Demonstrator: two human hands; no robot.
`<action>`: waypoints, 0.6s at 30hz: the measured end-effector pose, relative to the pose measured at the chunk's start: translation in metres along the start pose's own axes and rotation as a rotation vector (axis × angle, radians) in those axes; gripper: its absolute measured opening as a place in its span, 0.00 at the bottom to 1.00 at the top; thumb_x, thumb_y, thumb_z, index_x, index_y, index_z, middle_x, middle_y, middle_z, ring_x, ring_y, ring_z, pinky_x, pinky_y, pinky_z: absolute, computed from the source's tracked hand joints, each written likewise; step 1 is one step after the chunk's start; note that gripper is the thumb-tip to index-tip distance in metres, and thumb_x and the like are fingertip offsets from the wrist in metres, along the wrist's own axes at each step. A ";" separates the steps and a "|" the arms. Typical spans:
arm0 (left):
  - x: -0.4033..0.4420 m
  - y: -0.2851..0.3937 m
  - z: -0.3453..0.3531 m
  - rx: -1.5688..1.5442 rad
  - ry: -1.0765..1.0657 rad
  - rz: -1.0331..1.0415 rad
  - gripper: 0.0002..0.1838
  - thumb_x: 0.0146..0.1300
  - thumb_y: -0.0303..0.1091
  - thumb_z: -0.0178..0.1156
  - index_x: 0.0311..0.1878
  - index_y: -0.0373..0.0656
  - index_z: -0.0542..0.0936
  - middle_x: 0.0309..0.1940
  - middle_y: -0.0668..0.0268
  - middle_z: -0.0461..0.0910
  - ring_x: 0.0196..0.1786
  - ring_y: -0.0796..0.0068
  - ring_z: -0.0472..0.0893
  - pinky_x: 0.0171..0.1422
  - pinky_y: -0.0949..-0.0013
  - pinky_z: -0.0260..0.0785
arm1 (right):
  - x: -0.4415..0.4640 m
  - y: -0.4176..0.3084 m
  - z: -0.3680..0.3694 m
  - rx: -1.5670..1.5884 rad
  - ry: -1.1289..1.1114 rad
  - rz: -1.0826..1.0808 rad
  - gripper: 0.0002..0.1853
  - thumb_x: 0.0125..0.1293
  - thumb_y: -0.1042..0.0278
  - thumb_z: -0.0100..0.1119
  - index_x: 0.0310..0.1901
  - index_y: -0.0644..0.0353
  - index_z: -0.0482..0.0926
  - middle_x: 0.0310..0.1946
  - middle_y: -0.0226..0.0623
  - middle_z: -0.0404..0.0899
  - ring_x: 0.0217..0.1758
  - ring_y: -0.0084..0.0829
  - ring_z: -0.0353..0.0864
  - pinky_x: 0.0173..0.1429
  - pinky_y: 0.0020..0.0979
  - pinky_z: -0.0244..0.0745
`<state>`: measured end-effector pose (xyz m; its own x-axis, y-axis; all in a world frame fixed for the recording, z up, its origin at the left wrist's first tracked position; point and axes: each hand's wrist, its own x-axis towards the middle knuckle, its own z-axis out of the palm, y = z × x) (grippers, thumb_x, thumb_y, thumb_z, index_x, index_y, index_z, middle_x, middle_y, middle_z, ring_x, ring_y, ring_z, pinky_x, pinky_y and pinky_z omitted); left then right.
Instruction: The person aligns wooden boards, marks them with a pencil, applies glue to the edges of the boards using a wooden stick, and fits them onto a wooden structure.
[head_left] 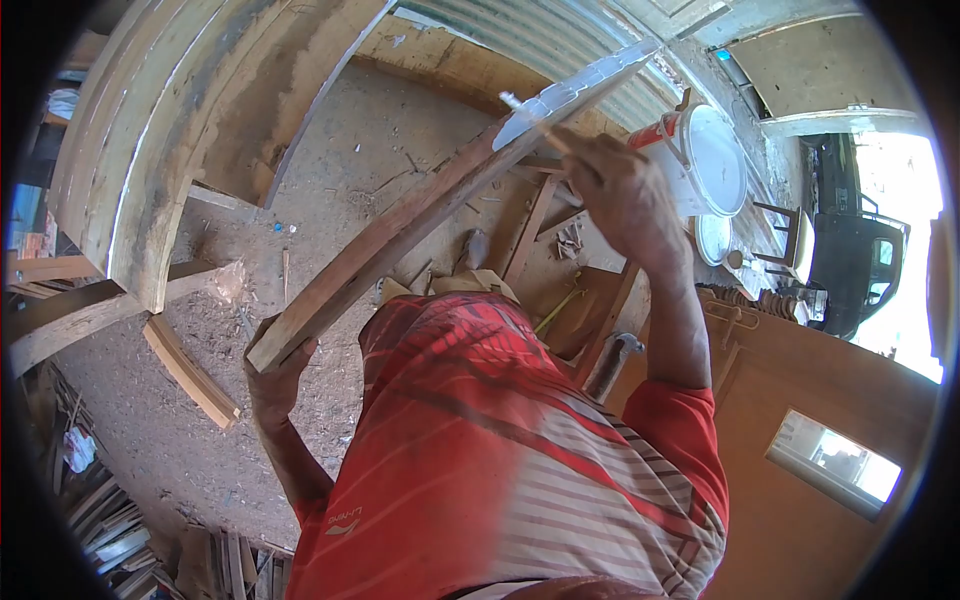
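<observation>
A long wooden beam (385, 235) runs diagonally in front of my body. My left hand (277, 375) grips its lower left end, fingers wrapped round the wood. White coating (575, 88) covers the upper face toward the far end. Over that part, my right hand (620, 190) is closed on a thin brush-like tool (535, 115), its white tip touching or just above the coated face. Motion blurs the tool. Right of my right hand is a white bucket (715, 160) with a red label.
Large curved wooden panels (200, 110) stand at the upper left. A curved wood strip (190, 372) lies on the ground. Scrap wood (110, 520) is piled lower left. A hammer (612, 360) and a wooden door panel (740, 420) are at right, with a dark vehicle (855, 240) beyond.
</observation>
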<state>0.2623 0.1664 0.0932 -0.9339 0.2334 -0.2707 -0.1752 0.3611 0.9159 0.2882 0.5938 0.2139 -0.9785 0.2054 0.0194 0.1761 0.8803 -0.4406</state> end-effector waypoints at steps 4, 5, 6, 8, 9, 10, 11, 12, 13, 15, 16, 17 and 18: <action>0.000 0.001 0.000 0.055 -0.013 0.018 0.22 0.58 0.28 0.75 0.54 0.34 0.79 0.40 0.67 0.82 0.41 0.80 0.78 0.44 0.73 0.74 | -0.012 -0.009 0.011 0.002 -0.059 -0.257 0.18 0.71 0.71 0.59 0.61 0.54 0.82 0.38 0.46 0.85 0.36 0.38 0.85 0.46 0.39 0.80; 0.000 0.001 -0.002 0.049 -0.023 -0.007 0.22 0.58 0.28 0.75 0.54 0.34 0.79 0.40 0.67 0.82 0.40 0.80 0.78 0.43 0.73 0.74 | -0.015 -0.012 0.012 0.005 -0.077 -0.306 0.18 0.71 0.71 0.59 0.61 0.54 0.82 0.39 0.47 0.85 0.36 0.39 0.85 0.47 0.39 0.80; 0.000 0.001 -0.003 0.042 -0.033 -0.035 0.22 0.58 0.28 0.75 0.54 0.34 0.79 0.40 0.67 0.82 0.40 0.79 0.79 0.43 0.73 0.74 | -0.015 -0.010 0.011 0.028 -0.018 -0.222 0.18 0.71 0.70 0.57 0.60 0.54 0.82 0.38 0.46 0.85 0.35 0.41 0.85 0.44 0.39 0.80; -0.001 0.001 -0.003 0.038 -0.040 -0.030 0.22 0.58 0.28 0.74 0.54 0.33 0.79 0.39 0.66 0.82 0.39 0.79 0.79 0.43 0.73 0.74 | -0.011 0.001 0.005 0.070 0.099 -0.058 0.17 0.71 0.69 0.55 0.59 0.53 0.83 0.37 0.46 0.85 0.34 0.44 0.85 0.40 0.40 0.80; -0.001 0.001 -0.002 0.042 -0.039 0.005 0.22 0.58 0.28 0.74 0.53 0.33 0.79 0.39 0.66 0.82 0.39 0.79 0.79 0.42 0.73 0.74 | -0.007 0.006 0.002 0.000 0.115 -0.020 0.17 0.71 0.69 0.55 0.59 0.53 0.83 0.37 0.46 0.85 0.34 0.45 0.85 0.40 0.40 0.80; 0.000 0.001 -0.002 0.047 -0.039 0.041 0.21 0.58 0.28 0.74 0.53 0.33 0.79 0.39 0.66 0.82 0.39 0.79 0.79 0.42 0.73 0.74 | -0.004 0.012 -0.001 -0.070 0.132 0.019 0.17 0.71 0.69 0.56 0.59 0.54 0.82 0.37 0.47 0.85 0.34 0.45 0.85 0.40 0.40 0.79; 0.001 0.002 -0.001 0.045 -0.042 0.051 0.21 0.58 0.28 0.74 0.53 0.33 0.79 0.39 0.66 0.82 0.39 0.79 0.79 0.42 0.73 0.74 | -0.001 0.018 -0.002 -0.140 0.149 0.060 0.17 0.71 0.69 0.56 0.59 0.54 0.82 0.38 0.48 0.85 0.34 0.45 0.85 0.41 0.40 0.79; 0.001 0.003 -0.001 0.043 -0.044 0.061 0.21 0.58 0.28 0.74 0.52 0.33 0.80 0.38 0.66 0.82 0.38 0.79 0.79 0.42 0.73 0.74 | 0.000 0.020 0.000 -0.168 0.192 0.005 0.17 0.71 0.68 0.56 0.59 0.55 0.82 0.37 0.49 0.85 0.36 0.45 0.86 0.41 0.42 0.79; 0.001 0.004 -0.001 0.041 -0.044 0.070 0.20 0.58 0.28 0.74 0.52 0.32 0.80 0.38 0.66 0.82 0.38 0.79 0.79 0.41 0.73 0.74 | -0.002 0.016 0.000 -0.162 0.149 -0.003 0.17 0.71 0.69 0.56 0.60 0.54 0.82 0.37 0.48 0.85 0.36 0.44 0.86 0.41 0.42 0.79; 0.001 0.008 -0.001 0.045 -0.045 0.048 0.20 0.58 0.28 0.74 0.51 0.32 0.80 0.39 0.65 0.82 0.39 0.79 0.79 0.42 0.72 0.74 | -0.008 -0.004 0.004 -0.147 0.059 -0.030 0.18 0.71 0.69 0.57 0.61 0.52 0.81 0.35 0.46 0.84 0.36 0.42 0.86 0.40 0.42 0.79; 0.000 0.008 -0.001 0.046 -0.048 0.034 0.20 0.58 0.28 0.74 0.51 0.32 0.80 0.39 0.65 0.82 0.40 0.79 0.79 0.42 0.72 0.74 | -0.013 -0.011 0.012 -0.144 0.067 -0.132 0.18 0.70 0.70 0.57 0.61 0.50 0.81 0.34 0.44 0.83 0.35 0.41 0.85 0.40 0.42 0.79; -0.001 0.006 -0.001 0.048 -0.044 0.051 0.19 0.58 0.28 0.74 0.51 0.32 0.80 0.39 0.65 0.82 0.40 0.78 0.79 0.42 0.72 0.74 | -0.020 -0.017 0.023 -0.140 0.076 -0.231 0.19 0.70 0.70 0.58 0.61 0.48 0.81 0.32 0.42 0.82 0.34 0.40 0.85 0.39 0.42 0.79; -0.001 0.004 -0.001 0.049 -0.044 0.070 0.19 0.58 0.28 0.74 0.51 0.32 0.80 0.39 0.65 0.83 0.40 0.78 0.79 0.43 0.72 0.74 | -0.026 -0.023 0.030 -0.138 0.087 -0.328 0.20 0.69 0.71 0.59 0.62 0.47 0.81 0.31 0.40 0.81 0.32 0.39 0.84 0.38 0.42 0.78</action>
<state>0.2619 0.1668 0.0972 -0.9287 0.2986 -0.2200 -0.0934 0.3859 0.9178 0.3062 0.5555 0.1961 -0.9736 -0.0668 0.2183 -0.1267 0.9535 -0.2733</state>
